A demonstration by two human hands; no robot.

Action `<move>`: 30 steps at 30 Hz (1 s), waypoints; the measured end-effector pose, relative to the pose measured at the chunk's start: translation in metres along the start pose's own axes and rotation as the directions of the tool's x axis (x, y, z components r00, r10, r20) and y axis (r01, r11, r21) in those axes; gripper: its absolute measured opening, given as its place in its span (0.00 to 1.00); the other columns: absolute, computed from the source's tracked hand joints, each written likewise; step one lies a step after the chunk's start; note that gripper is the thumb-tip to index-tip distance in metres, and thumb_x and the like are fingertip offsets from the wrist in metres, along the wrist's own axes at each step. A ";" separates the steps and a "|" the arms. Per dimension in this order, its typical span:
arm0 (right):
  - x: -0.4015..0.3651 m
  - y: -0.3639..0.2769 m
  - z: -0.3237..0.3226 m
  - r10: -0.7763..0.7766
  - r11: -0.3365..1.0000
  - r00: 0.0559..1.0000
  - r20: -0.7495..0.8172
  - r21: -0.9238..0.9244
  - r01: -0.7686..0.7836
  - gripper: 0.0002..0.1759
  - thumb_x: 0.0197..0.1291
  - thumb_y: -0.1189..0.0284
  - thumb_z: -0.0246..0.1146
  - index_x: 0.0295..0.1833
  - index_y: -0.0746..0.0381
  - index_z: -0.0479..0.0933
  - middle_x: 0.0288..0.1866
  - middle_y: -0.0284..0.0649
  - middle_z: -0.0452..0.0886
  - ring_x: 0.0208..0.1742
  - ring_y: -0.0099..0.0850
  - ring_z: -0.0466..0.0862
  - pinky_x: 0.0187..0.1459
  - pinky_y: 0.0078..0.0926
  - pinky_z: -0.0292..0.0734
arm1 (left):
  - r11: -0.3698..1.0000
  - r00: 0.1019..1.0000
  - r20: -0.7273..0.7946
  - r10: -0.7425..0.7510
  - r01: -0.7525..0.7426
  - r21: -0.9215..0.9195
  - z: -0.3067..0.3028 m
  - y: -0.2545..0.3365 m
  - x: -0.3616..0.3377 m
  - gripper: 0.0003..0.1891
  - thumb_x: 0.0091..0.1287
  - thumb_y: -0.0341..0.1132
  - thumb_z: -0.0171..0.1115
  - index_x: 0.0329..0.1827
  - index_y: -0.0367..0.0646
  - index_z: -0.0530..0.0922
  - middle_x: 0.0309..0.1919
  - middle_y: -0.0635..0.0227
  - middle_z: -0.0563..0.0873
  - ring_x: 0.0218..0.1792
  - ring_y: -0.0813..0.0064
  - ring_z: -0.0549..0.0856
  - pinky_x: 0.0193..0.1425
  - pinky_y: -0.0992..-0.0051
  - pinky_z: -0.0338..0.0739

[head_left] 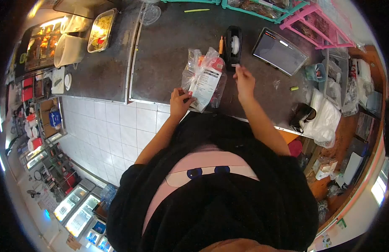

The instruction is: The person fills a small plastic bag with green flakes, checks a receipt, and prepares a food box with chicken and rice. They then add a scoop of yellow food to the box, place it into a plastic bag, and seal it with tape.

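A clear plastic bag (189, 71) with red and orange items inside lies at the counter's front edge. On top of it rests a white printed receipt (206, 86). My left hand (180, 103) pinches the lower left edge of the receipt against the bag. Just below the near end of a black tape dispenser (233, 52), which carries a white roll, my right hand (245, 82) is raised with its fingers pinched together. Whatever is between those fingertips is too small to make out.
A tablet (280, 51) lies right of the dispenser, an orange pen (221, 44) on its left. Pink (314, 27) and green (261, 10) baskets line the back. White plastic bags (322, 117) hang over the right edge. A food tray (101, 30) sits at far left.
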State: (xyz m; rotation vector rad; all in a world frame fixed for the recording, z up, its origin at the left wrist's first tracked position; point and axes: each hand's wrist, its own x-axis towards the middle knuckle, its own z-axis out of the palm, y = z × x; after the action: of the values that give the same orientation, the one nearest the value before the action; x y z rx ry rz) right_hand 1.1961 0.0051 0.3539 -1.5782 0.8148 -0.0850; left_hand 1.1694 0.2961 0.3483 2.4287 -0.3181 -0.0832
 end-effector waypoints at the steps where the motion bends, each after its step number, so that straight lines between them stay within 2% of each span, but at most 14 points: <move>1: -0.010 0.012 -0.001 -0.177 0.979 0.981 -0.075 -0.116 0.168 0.29 0.63 0.43 0.66 0.32 0.62 0.84 0.52 0.46 0.81 0.62 0.40 0.76 0.56 0.41 0.76 | 1.000 1.000 -0.012 -0.001 0.001 0.018 0.003 -0.003 0.003 0.14 0.49 0.41 0.81 0.34 0.44 0.90 0.45 0.61 0.79 0.49 0.57 0.79 0.50 0.61 0.76; 4: -0.009 0.030 -0.002 0.137 0.975 0.991 -0.008 -0.176 -0.136 0.31 0.64 0.44 0.65 0.26 0.62 0.84 0.44 0.44 0.84 0.57 0.39 0.79 0.59 0.35 0.72 | 1.000 0.999 0.033 -0.009 0.009 0.021 0.010 -0.016 0.013 0.14 0.49 0.43 0.81 0.34 0.45 0.90 0.46 0.61 0.79 0.49 0.58 0.79 0.51 0.60 0.76; 7: 0.013 0.023 -0.006 0.127 0.986 0.989 0.080 -0.119 -0.117 0.31 0.64 0.45 0.65 0.24 0.62 0.82 0.27 0.37 0.83 0.34 0.34 0.82 0.42 0.37 0.76 | 1.000 0.990 0.138 -0.019 0.021 -0.010 0.011 -0.029 0.019 0.15 0.50 0.48 0.80 0.34 0.48 0.91 0.45 0.64 0.79 0.51 0.59 0.79 0.51 0.59 0.75; 8: 0.022 0.030 -0.011 0.110 0.950 0.992 0.062 -0.300 -0.087 0.31 0.64 0.43 0.64 0.25 0.62 0.82 0.28 0.39 0.83 0.36 0.35 0.82 0.45 0.36 0.76 | 1.000 0.986 0.164 -0.008 0.010 -0.009 0.008 -0.032 0.023 0.15 0.50 0.49 0.80 0.34 0.49 0.91 0.45 0.64 0.80 0.51 0.59 0.79 0.52 0.59 0.75; 10: 0.027 0.036 -0.023 0.078 0.779 0.997 0.026 -0.625 -0.045 0.33 0.64 0.40 0.62 0.26 0.61 0.83 0.30 0.43 0.84 0.40 0.37 0.83 0.52 0.34 0.75 | 0.999 0.977 0.209 -0.031 0.034 -0.015 0.004 -0.034 0.025 0.16 0.50 0.50 0.80 0.34 0.50 0.91 0.45 0.65 0.80 0.52 0.59 0.79 0.52 0.58 0.75; 11: 0.025 0.035 -0.027 0.125 0.745 0.992 0.022 -0.663 -0.079 0.30 0.66 0.44 0.63 0.29 0.61 0.85 0.28 0.39 0.83 0.34 0.31 0.81 0.46 0.31 0.75 | 0.999 0.972 0.232 -0.036 0.042 -0.022 0.004 -0.034 0.028 0.16 0.50 0.51 0.80 0.34 0.50 0.91 0.45 0.65 0.80 0.53 0.59 0.79 0.52 0.58 0.75; 14: -0.018 0.021 -0.022 0.027 0.965 0.999 0.034 -0.263 -0.017 0.27 0.67 0.48 0.63 0.31 0.62 0.86 0.28 0.35 0.84 0.34 0.24 0.79 0.42 0.27 0.75 | 0.999 0.960 0.277 -0.039 0.047 -0.021 0.003 -0.036 0.029 0.18 0.49 0.52 0.80 0.35 0.50 0.91 0.45 0.65 0.80 0.54 0.59 0.78 0.53 0.56 0.75; 16: -0.060 -0.034 -0.004 0.020 0.991 0.976 0.215 -0.132 0.009 0.25 0.66 0.50 0.65 0.31 0.64 0.84 0.26 0.29 0.81 0.29 0.22 0.76 0.35 0.27 0.73 | 0.997 0.954 0.291 -0.073 0.077 0.000 0.001 -0.033 0.026 0.18 0.50 0.53 0.79 0.37 0.52 0.91 0.45 0.67 0.80 0.54 0.60 0.78 0.53 0.56 0.74; 18: -0.074 -0.044 0.030 -0.156 0.976 0.856 0.494 -0.059 0.212 0.23 0.66 0.53 0.66 0.34 0.64 0.84 0.27 0.32 0.82 0.29 0.21 0.76 0.33 0.26 0.72 | 0.998 0.951 0.305 -0.057 0.054 0.018 0.001 -0.034 0.031 0.18 0.50 0.54 0.79 0.37 0.53 0.91 0.45 0.67 0.80 0.53 0.60 0.78 0.52 0.55 0.74; 20: -0.075 -0.059 0.064 -0.053 0.875 0.741 0.669 -0.327 0.358 0.24 0.63 0.50 0.67 0.38 0.63 0.86 0.33 0.40 0.87 0.33 0.28 0.84 0.35 0.32 0.77 | 0.998 0.949 0.310 -0.054 0.047 0.028 -0.003 -0.031 0.032 0.18 0.50 0.54 0.79 0.36 0.53 0.91 0.44 0.68 0.79 0.53 0.61 0.78 0.52 0.55 0.74; 21: -0.074 -0.059 0.079 0.000 0.746 0.793 0.610 -0.528 0.406 0.24 0.62 0.49 0.67 0.40 0.63 0.86 0.35 0.42 0.87 0.36 0.31 0.86 0.38 0.33 0.79 | 0.998 0.949 0.311 -0.056 0.048 0.032 -0.004 -0.029 0.032 0.17 0.51 0.54 0.79 0.36 0.54 0.91 0.44 0.68 0.79 0.52 0.61 0.77 0.52 0.54 0.73; 23: -0.072 -0.056 0.101 0.058 0.370 0.886 0.459 -0.834 0.408 0.27 0.59 0.46 0.68 0.43 0.61 0.87 0.39 0.46 0.88 0.41 0.38 0.89 0.42 0.37 0.82 | 0.999 0.942 0.332 -0.039 0.026 0.043 0.000 -0.032 0.030 0.17 0.51 0.55 0.78 0.36 0.54 0.91 0.44 0.69 0.79 0.53 0.61 0.77 0.52 0.53 0.73; 26: -0.068 -0.063 0.106 0.105 0.335 0.919 0.379 -0.884 0.327 0.33 0.52 0.41 0.70 0.47 0.60 0.87 0.45 0.47 0.88 0.48 0.45 0.89 0.47 0.40 0.83 | 0.998 0.947 0.320 -0.019 0.001 0.056 -0.002 -0.030 0.031 0.18 0.52 0.55 0.77 0.36 0.53 0.91 0.43 0.66 0.80 0.51 0.58 0.78 0.53 0.56 0.75; 30: -0.067 -0.084 0.077 0.146 0.293 0.946 0.291 -0.926 0.239 0.37 0.46 0.38 0.72 0.47 0.61 0.86 0.46 0.49 0.88 0.49 0.45 0.88 0.47 0.42 0.83 | 0.999 0.954 0.299 -0.022 0.007 0.053 -0.009 -0.019 0.030 0.18 0.52 0.54 0.77 0.36 0.52 0.91 0.42 0.65 0.81 0.51 0.56 0.78 0.53 0.57 0.76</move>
State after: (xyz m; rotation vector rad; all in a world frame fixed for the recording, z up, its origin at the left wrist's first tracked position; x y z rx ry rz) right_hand 1.2222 0.1019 0.4401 -2.6919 0.5180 0.7933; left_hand 1.2039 0.3083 0.3436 2.4680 -0.4422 -0.4593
